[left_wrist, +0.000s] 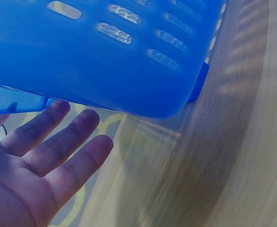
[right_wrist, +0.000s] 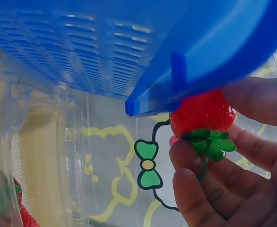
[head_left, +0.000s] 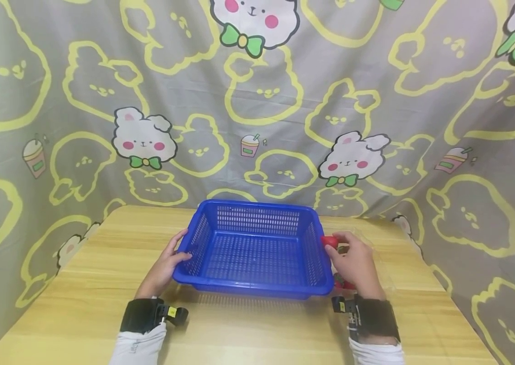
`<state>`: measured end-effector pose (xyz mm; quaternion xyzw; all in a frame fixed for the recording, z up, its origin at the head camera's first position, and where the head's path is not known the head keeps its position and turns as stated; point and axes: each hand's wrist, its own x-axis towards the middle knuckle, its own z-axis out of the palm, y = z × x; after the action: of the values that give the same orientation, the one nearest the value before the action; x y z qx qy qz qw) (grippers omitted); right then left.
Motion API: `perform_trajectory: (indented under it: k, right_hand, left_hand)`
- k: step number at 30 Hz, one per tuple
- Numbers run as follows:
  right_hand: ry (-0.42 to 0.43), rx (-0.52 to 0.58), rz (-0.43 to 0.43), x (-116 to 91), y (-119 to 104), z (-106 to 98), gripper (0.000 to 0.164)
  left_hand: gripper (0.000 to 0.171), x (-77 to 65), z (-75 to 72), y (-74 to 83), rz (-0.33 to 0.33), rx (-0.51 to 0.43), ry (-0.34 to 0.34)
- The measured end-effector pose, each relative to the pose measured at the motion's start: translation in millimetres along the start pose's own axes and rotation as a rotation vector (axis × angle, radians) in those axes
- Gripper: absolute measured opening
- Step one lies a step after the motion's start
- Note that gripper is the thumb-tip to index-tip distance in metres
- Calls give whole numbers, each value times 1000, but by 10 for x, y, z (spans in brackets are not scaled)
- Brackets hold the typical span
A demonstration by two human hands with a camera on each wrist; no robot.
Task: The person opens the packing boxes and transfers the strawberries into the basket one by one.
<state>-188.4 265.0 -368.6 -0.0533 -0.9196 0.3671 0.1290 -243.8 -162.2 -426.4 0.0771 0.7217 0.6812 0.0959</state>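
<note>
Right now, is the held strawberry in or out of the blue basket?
Out: the head view shows the strawberry in the right grip, outside the rim of the blue basket.

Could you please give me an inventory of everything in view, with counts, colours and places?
Basket: one, blue, between the hands
Held strawberry: one, red with green leaves, at the basket's right rim
Box: apparently one, clear, right of the basket
Other strawberries: several, exact count unclear, red and green, at the box
Table: one, light wood, underneath
Curtain: apparently one, grey patterned, behind and beside the table
Straps: two, black, on the wrists
Cameras: two, black, on the straps
Sleeves: two, whitish, on the forearms
Left hand: one, bare, at the basket's left rim
Right hand: one, bare, pinching the strawberry
</note>
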Motion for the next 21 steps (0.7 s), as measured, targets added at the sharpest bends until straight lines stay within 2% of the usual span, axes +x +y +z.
perform_trajectory:
  k: [21]
  right_hand:
    - [15, 47, -89, -25, -67, 60, 40]
  left_hand:
    - [75, -2, 1, 10, 1, -19, -2]
